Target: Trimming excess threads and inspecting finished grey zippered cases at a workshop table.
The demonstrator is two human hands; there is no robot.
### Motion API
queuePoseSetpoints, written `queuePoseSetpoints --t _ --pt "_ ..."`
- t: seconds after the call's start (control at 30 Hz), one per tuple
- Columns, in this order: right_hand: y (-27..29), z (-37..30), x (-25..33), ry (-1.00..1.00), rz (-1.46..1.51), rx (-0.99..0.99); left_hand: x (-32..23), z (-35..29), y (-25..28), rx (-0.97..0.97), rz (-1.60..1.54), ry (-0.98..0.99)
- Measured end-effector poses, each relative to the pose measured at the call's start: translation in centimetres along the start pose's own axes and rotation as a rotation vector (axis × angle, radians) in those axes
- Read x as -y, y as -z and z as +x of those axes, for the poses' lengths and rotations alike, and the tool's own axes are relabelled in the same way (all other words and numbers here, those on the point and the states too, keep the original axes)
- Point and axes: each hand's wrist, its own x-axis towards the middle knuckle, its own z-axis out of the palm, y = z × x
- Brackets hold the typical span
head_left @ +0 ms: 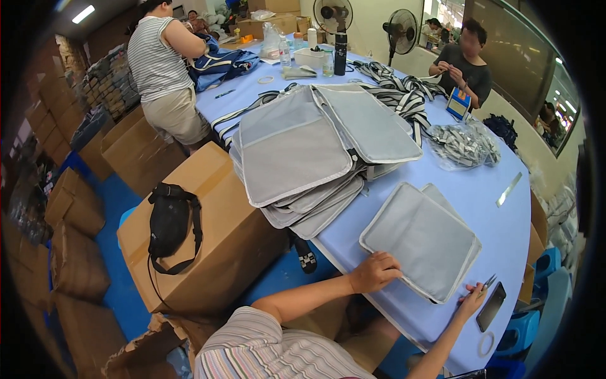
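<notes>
Striped ribbed-looking cloth covers the wearer's shirt (252, 335), closest to the camera. To the right of the tall stack of grey fabric pieces (293, 158), and nearer than it, a loose grey panel (420, 237) lies on the smooth blue table (505, 227): a flat, round-cornered rectangle, finely woven, edged in paler binding, with another piece partly under it. The left hand (375, 273) is curled, thumb and fingers pinching its near-left edge. The right hand (472, 300) is closed around pointed metal thread snips (489, 282); I cannot tell how far the blades part. Left of the stack, a soft black waist bag (169, 221) rests on a stiff cardboard carton (221, 189); behind the stack, striped webbing (404, 95) tangles.
</notes>
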Motion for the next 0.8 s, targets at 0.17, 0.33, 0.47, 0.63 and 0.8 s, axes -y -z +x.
queuePoseSetpoints --t 0.17,0.33,0.47,0.63,0.8 --pt "-0.1 -0.1 0.0 0.007 0.001 -0.006 0.0 -0.1 0.1 0.009 0.001 0.002" --pt "-0.1 -0.3 0.4 -0.007 0.017 -0.012 -0.1 0.0 0.0 0.011 -0.002 0.003" --pt "-0.2 -0.4 0.9 -0.021 0.033 0.001 0.0 0.0 -0.1 0.001 0.006 0.006" --pt "0.1 -0.2 0.3 -0.016 0.039 -0.003 0.0 0.0 -0.2 0.011 -0.006 0.011" --pt "0.0 -0.1 0.1 -0.022 0.047 0.004 0.1 -0.1 -0.2 0.007 0.014 0.011"
